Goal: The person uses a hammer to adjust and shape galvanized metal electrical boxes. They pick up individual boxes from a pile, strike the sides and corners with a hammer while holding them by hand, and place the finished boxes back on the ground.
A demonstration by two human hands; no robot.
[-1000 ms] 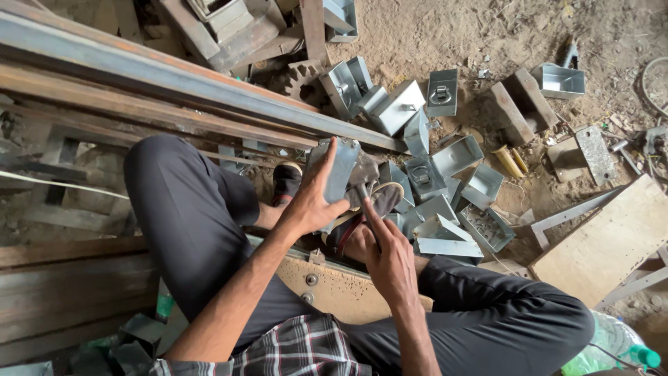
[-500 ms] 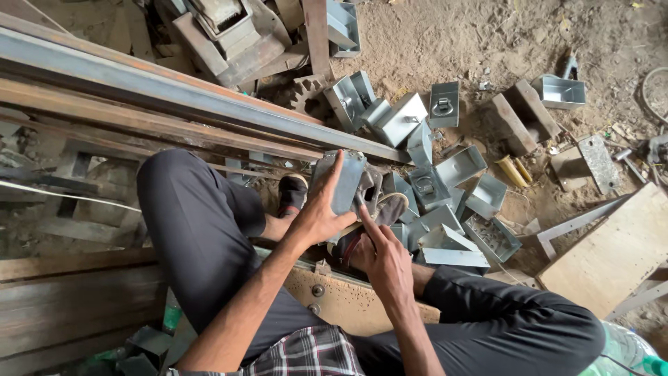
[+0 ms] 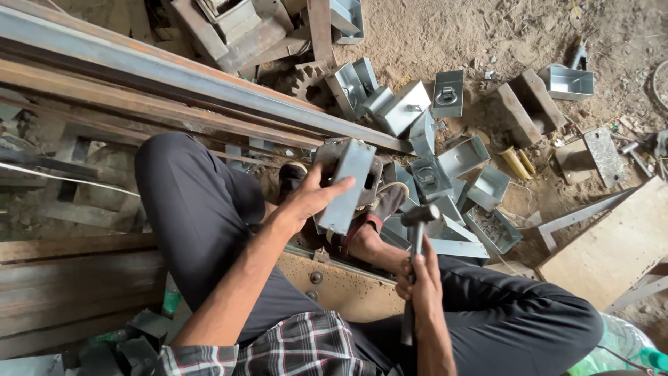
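Left hand [image 3: 306,202]: gripped the grey folded sheet-metal box [image 3: 348,184] at centre frame, fingers wrapped around its lower side.
Box look: dull galvanised, open-sided, sharp-edged.
Box handling: probably light, stiff, slippery; best held by its flat walls.
Right hand [image 3: 421,285]: closed around the steel-headed hammer [image 3: 415,240] by its handle.
Upper right: similar grey boxes [image 3: 445,163] on the dirt floor [image 3: 445,35].

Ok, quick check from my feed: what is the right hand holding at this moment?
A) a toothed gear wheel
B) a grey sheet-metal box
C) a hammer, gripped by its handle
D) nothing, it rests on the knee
C: the right hand is closed round the handle of a hammer with its head raised upward, while the left hand grips the grey metal box.
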